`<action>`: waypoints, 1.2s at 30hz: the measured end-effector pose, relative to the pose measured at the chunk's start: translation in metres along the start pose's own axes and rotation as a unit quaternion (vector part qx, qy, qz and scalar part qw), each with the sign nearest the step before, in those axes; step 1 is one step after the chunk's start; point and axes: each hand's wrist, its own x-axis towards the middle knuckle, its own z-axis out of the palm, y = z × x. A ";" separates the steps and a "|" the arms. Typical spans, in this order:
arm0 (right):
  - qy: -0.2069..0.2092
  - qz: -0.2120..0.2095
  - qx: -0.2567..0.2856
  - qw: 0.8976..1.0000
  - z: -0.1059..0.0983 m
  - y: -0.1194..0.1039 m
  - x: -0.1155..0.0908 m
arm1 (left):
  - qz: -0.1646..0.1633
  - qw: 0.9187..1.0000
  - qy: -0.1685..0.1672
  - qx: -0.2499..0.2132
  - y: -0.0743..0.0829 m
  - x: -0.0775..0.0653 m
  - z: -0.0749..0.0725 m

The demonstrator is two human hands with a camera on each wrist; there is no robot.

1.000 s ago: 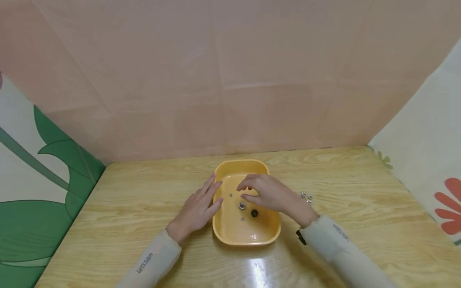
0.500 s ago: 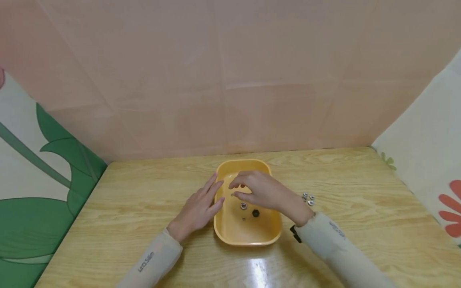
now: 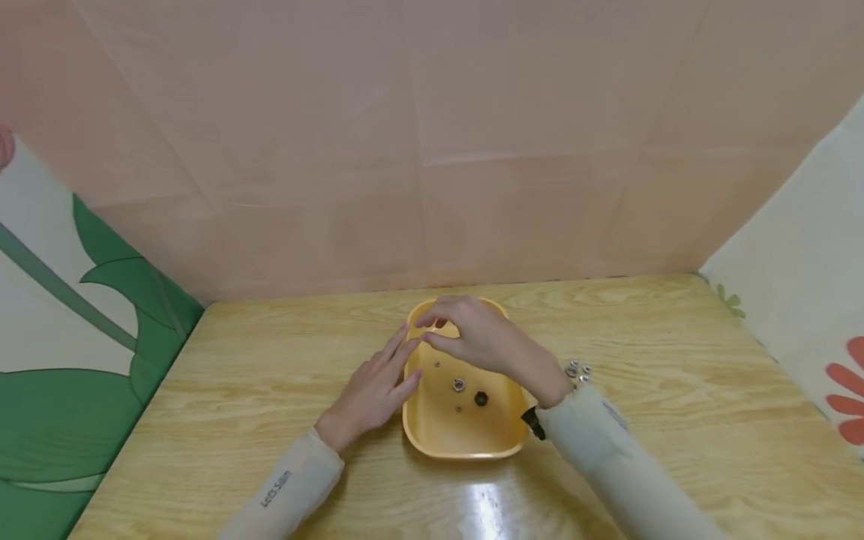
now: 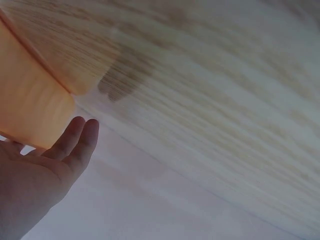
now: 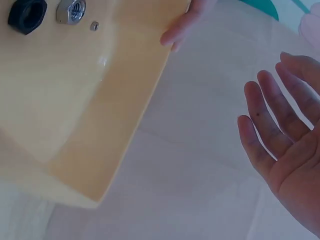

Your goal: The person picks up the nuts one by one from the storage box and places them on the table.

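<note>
A yellow tray (image 3: 466,448) lies on the table with a black hex nut (image 3: 481,399), a larger silver nut (image 3: 459,385) and two tiny nuts (image 3: 437,364) inside. My left hand (image 3: 370,390) rests along the tray's left rim, fingers outstretched; the left wrist view shows its fingers (image 4: 82,140) against the outer wall. Over the far half of the tray hovers my right hand (image 3: 475,334), its fingers loosely bent. Nothing shows between those fingers in the right wrist view, where the palm (image 5: 305,175) faces the camera, off to the side of the tray.
Several small silver nuts (image 3: 574,368) lie in a cluster on the wooden table (image 3: 675,390), right of the tray and close to the right forearm. A plain pinkish backdrop (image 3: 418,165) rises behind the table, with printed panels (image 3: 47,427) at the sides.
My right hand has moved left and away from me, up from low over the tray toward its far end. The left hand stays at the rim.
</note>
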 end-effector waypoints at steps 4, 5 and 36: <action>0.001 0.013 0.012 1.000 0.003 0.009 0.005 | 0.000 1.000 -0.005 -0.003 0.001 0.001 0.002; 0.002 0.017 0.013 1.000 0.004 0.012 0.007 | -0.002 1.000 -0.005 -0.003 0.001 0.002 0.002; -0.193 0.153 -0.010 0.969 0.046 0.045 0.025 | 0.021 1.000 0.018 0.003 0.008 0.008 0.005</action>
